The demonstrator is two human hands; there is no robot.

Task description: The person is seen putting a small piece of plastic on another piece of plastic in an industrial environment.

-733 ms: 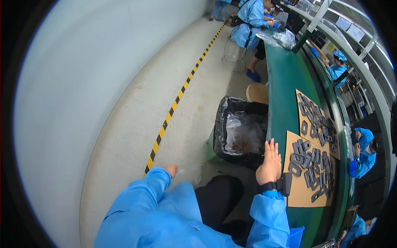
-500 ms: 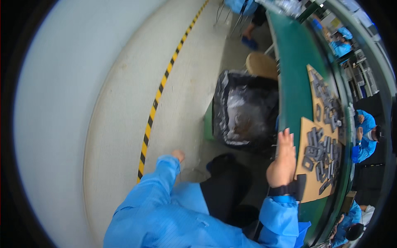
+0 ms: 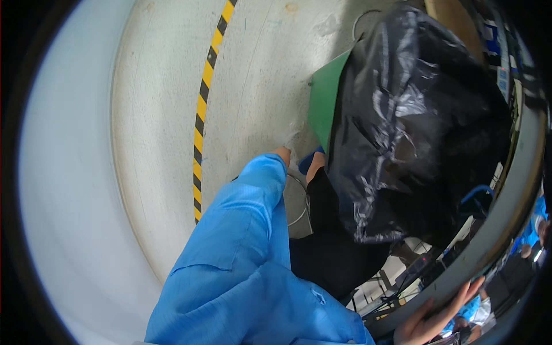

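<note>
My left arm reaches forward in a blue sleeve, and only a small part of my left hand (image 3: 282, 154) shows beyond the cuff. Its fingers are hidden, and I see nothing held in it. Low on the right, my right hand (image 3: 434, 322) lies against the grey table edge (image 3: 489, 253), its fingers stretched out and holding nothing. Between and ahead of my hands stands a green bin (image 3: 328, 100) lined with a black plastic bag (image 3: 374, 126). The bag's liner is crumpled and shiny, and its contents are hard to make out.
A yellow-and-black floor stripe (image 3: 200, 123) runs along the left, beside a pale wall (image 3: 75, 172). My blue shoe (image 3: 311, 161) is close to the bin. A wooden stool seat (image 3: 454, 20) shows behind it. Other people in blue (image 3: 535, 224) are past the table.
My view has dipped and come closer to the bin, which now looks much larger. The tabletop with its dark parts has left view. My right hand now appears lower, at the table edge.
</note>
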